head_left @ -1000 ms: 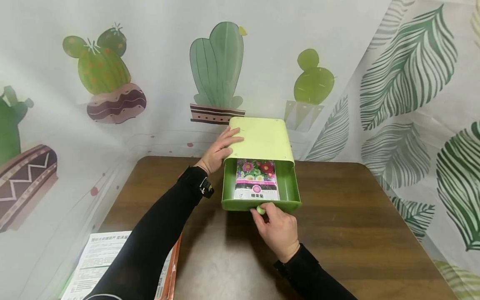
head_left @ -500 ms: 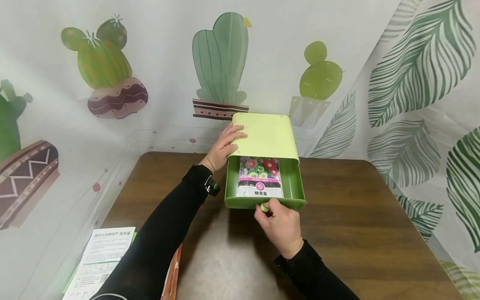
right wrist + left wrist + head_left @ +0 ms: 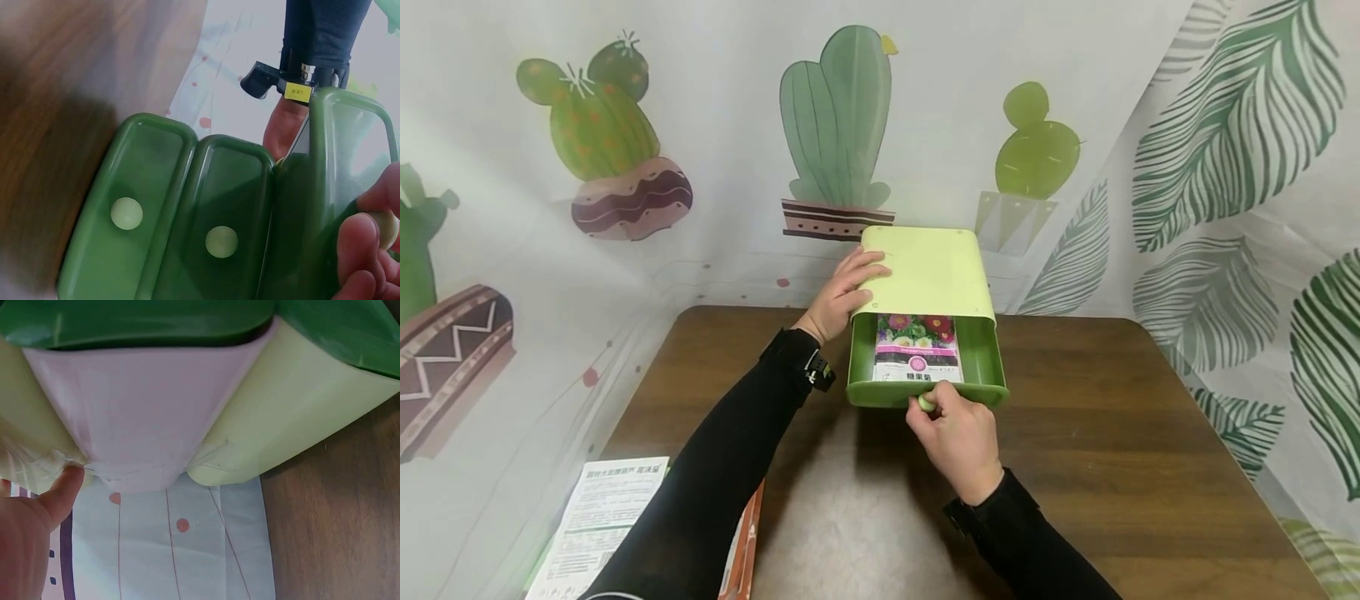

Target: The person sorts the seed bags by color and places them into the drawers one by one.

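Past a printed sheet (image 3: 591,521) partly lost to me behind a sleeve (image 3: 722,467), the right hand (image 3: 957,437) pinches in its grip the knob (image 3: 927,403) of a drawer (image 3: 872,394) jutting above the worktop (image 3: 1112,467), its flower packet's (image 3: 917,346) far end hidden inside the cabinet (image 3: 936,271) the left hand (image 3: 841,296) touches straight-fingered.

The place may be a corner of a home, although the view is too narrow to be certain: a brown wooden table (image 3: 1112,450) stands beside white wall coverings (image 3: 943,100), which bear printed cacti (image 3: 838,117) and large leaves (image 3: 1240,125).
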A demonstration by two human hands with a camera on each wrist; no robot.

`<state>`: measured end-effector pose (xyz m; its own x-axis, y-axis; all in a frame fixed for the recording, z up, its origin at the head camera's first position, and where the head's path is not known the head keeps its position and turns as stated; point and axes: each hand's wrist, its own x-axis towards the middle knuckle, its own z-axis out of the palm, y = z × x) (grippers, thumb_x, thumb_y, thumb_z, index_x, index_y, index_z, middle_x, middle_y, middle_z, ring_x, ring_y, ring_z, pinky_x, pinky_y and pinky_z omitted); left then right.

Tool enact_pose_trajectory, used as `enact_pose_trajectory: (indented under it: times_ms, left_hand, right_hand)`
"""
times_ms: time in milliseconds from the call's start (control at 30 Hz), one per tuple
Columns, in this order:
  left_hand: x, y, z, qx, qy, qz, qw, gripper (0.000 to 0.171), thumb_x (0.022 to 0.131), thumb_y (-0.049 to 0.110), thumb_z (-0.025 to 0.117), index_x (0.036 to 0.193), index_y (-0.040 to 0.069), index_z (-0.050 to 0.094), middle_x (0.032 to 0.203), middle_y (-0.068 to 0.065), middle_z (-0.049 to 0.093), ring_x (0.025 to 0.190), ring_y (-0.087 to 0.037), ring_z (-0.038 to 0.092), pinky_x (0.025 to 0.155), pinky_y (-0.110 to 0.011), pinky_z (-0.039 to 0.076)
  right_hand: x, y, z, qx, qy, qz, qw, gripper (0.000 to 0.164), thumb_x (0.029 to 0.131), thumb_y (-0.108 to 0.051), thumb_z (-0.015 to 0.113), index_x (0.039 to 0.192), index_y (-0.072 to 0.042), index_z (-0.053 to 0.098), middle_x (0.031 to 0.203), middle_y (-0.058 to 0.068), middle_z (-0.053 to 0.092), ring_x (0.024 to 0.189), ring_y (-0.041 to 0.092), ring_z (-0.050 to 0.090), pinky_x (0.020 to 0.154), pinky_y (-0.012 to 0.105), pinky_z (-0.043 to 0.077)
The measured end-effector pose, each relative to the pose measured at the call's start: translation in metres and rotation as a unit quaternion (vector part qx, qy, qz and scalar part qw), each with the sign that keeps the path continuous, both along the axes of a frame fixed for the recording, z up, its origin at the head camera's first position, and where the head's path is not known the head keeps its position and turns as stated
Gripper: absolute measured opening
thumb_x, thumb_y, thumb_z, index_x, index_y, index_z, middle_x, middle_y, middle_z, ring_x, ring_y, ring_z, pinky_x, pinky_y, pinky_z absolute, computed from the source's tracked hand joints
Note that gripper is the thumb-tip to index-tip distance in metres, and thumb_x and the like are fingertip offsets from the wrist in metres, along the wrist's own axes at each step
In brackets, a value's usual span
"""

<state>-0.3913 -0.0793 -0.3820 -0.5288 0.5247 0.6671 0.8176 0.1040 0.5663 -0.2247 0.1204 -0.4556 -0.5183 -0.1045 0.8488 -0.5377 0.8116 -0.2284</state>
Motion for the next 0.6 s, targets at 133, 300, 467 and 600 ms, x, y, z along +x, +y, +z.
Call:
enact_pose_trajectory:
  times_ms: [133,300,467,600]
  left_hand:
    - [0.0,0.0,-0.001,-0.001,0.004,0.001,1.0,0.037,0.091,-0.008,0.042,0.124,-0.014,0.058,0.142,-0.037,0.04,0.14,-0.058,0.015,0.114,-0.061,0.006]
    - [0.0,0.0,-0.001,0.003,0.006,0.0,1.0,0.037,0.091,-0.007,0.042,0.123,-0.014,0.059,0.141,-0.037,0.04,0.14,-0.058,0.014,0.114,-0.062,0.006]
    - [0.0,0.0,-0.002,0.004,0.006,0.005,1.0,0.037,0.09,-0.006,0.041,0.122,-0.014,0.058,0.141,-0.037,0.04,0.14,-0.058,0.014,0.115,-0.061,0.006]
    - [0.0,-0.001,-0.003,-0.001,0.001,0.008,1.0,0.037,0.09,-0.004,0.04,0.121,-0.014,0.058,0.141,-0.037,0.04,0.14,-0.057,0.014,0.116,-0.058,0.006]
  right_hand:
    - [-0.005,-0.001,0.002,-0.001,-0.002,-0.006,1.0,0.029,0.075,-0.01,0.08,0.073,-0.013,0.051,0.053,-0.012,0.041,0.042,0.002,0.039,0.038,0.025,0.033]
    - [-0.014,-0.001,0.005,-0.007,-0.011,-0.005,1.0,0.028,0.075,-0.01,0.079,0.074,-0.012,0.051,0.053,-0.01,0.045,0.04,0.004,0.039,0.038,0.026,0.031]
    - [-0.026,-0.001,0.009,-0.018,-0.031,0.0,0.999,0.025,0.077,-0.01,0.078,0.076,-0.011,0.053,0.055,-0.008,0.052,0.04,0.007,0.042,0.039,0.03,0.034]
    - [-0.034,-0.002,0.012,-0.026,-0.045,-0.003,0.999,0.023,0.078,-0.01,0.077,0.077,-0.012,0.054,0.054,-0.006,0.053,0.039,0.009,0.043,0.04,0.033,0.035]
